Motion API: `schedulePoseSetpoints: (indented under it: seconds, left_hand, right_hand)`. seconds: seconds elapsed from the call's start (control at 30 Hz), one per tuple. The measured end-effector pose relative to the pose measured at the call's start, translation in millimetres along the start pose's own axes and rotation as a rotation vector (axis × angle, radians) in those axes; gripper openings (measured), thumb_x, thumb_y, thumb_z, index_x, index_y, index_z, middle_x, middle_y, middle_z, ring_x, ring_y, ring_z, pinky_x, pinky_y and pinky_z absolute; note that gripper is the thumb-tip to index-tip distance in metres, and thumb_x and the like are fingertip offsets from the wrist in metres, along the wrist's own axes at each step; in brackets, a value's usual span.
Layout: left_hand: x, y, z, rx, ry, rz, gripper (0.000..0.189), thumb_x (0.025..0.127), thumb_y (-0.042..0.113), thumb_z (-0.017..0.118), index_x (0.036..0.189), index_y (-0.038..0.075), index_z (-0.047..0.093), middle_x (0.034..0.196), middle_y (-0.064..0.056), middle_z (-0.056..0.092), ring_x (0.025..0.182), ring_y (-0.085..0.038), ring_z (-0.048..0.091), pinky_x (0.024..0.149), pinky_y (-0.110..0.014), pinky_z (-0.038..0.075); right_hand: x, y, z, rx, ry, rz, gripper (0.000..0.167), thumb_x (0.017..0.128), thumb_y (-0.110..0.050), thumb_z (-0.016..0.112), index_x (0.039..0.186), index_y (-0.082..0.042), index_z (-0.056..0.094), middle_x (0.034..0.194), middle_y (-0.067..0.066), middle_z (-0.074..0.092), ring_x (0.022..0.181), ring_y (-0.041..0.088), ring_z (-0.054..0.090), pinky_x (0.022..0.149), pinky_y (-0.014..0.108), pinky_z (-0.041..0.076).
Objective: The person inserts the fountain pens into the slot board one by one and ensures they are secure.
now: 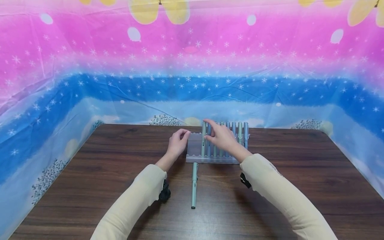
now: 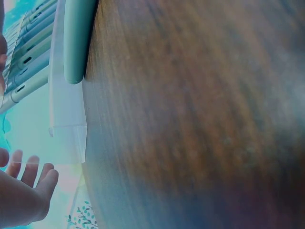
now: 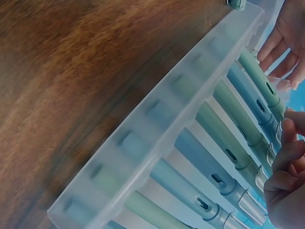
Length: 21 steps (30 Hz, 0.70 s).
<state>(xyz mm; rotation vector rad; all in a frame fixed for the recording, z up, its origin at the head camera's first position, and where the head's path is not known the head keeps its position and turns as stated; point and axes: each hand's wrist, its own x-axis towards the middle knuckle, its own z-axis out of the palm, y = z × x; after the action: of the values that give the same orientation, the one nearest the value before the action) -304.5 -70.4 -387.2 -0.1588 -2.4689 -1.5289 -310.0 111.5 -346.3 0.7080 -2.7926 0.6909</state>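
A clear plastic pen stand [image 1: 195, 144] holds several green and blue pens side by side, leaning in its slots. My left hand [image 1: 177, 141] is at the stand's upper left corner, thumb and fingers gripping the clear edge; in the left wrist view the fingertips show through the plastic. My right hand [image 1: 223, 136] reaches over the row and pinches the leftmost green pen [image 1: 203, 143] near its cap. In the right wrist view the curled fingers [image 3: 288, 155] partly hide that cap. Another green pen [image 1: 193, 186] lies on the table in front of the stand.
The dark wooden table [image 1: 120, 186] extends on both sides of the stand. Behind it hangs a pink and blue patterned cloth [image 1: 192, 86]. Black straps [image 1: 164, 191] with cameras sit at both wrists, below the cream sleeves.
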Motion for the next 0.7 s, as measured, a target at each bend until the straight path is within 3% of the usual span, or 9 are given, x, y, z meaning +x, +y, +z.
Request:
schedulePoseSetpoints:
  seconds: [0.47, 0.7]
  left_hand:
    - [0.4, -0.3, -0.4, 0.005, -0.001, 0.018, 0.023, 0.092, 0.02, 0.047, 0.1, 0.003, 0.06, 0.101, -0.01, 0.059, 0.096, -0.023, 0.052, 0.082, -0.037, 0.04]
    - [0.2, 1.6, -0.1, -0.001, 0.002, -0.012, 0.023, 0.092, 0.02, 0.047, 0.101, 0.003, 0.06, 0.101, -0.011, 0.059, 0.096, -0.023, 0.052, 0.082, -0.036, 0.041]
  right_hand:
    - [3.1, -4.1, -2.5, -0.021, -0.034, 0.025, 0.06, 0.083, -0.024, 0.062, 0.135, -0.022, 0.033, 0.058, -0.001, 0.049, 0.045, 0.016, 0.044, 0.037, 0.026, 0.034]
    - [2.8, -3.2, -2.7, -0.035, -0.024, -0.001, 0.06, 0.082, -0.024, 0.063, 0.135, -0.02, 0.033, 0.057, -0.002, 0.048, 0.044, 0.014, 0.043, 0.036, 0.025, 0.032]
